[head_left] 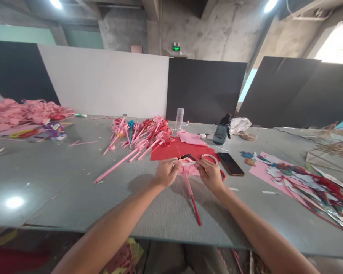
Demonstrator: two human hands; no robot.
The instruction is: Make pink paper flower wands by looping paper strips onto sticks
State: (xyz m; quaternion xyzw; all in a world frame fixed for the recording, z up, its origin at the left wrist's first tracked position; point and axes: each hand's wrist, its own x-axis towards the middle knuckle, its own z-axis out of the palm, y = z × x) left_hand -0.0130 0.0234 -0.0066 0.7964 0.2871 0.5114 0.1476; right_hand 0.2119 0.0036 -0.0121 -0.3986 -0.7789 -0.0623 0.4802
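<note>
My left hand (168,171) and my right hand (209,173) face each other over the table, fingers pinched. Between them a narrow white strip (190,163) is stretched; each hand grips one end. Just below it lies a pink paper flower (193,170) on a thin stem (188,185), pink above and red at the lower end, pointing toward me. A white ring (210,158), which looks like a tape roll, is close behind my right hand. Red-handled scissors (223,175) seem to lie partly under that hand. Something dark by the fingertips is too small to name.
Red paper (165,150) with pink sheets (191,138) lies behind the hands. Several pink paper flowers (143,142) are heaped to the left. A phone (231,164), a water bottle (222,131) and a pile of coloured cut-outs (305,182) are on the right.
</note>
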